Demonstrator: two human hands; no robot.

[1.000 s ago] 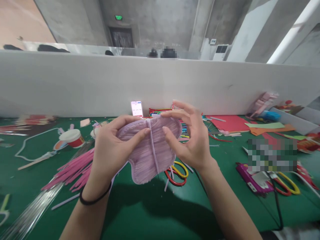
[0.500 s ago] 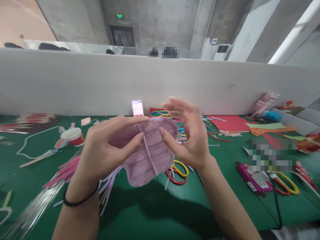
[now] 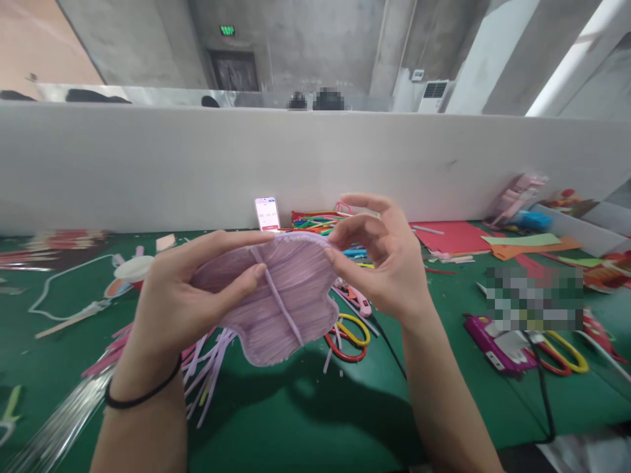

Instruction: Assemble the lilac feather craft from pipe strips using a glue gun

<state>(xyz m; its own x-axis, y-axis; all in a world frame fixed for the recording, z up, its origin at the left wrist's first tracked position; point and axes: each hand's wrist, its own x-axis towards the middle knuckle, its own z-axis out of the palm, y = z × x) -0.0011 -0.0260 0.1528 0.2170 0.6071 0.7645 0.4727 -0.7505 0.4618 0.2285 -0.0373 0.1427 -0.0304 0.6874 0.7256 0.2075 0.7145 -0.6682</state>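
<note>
A flat purple shape [image 3: 305, 289] with wavy edges, made of pipe cleaners laid side by side, is held up over the table. One pipe cleaner [image 3: 282, 299] runs across its face like a rib. My left hand [image 3: 197, 282] grips the left part, thumb on the face and fingers behind. At the upper right edge, my right hand [image 3: 382, 256] pinches the rim between thumb and index finger, its other fingers loosely curled. Loose purple pipe cleaners [image 3: 217, 368] lie under my left hand. Below the shape's right side rest scissors [image 3: 352, 338] with red and yellow handles.
A phone [image 3: 267, 214] leans against the white partition [image 3: 197, 164]. Left are a paper cup [image 3: 134, 268] and pink pipe cleaners [image 3: 108, 355]. Red paper [image 3: 458, 236] lies at the back right. A purple device [image 3: 497, 348] and a black cable [image 3: 545, 401] lie on the right.
My right hand has closed from a spread pose above the shape onto its upper right edge. My left hand keeps its hold, and the shape has shifted slightly left.
</note>
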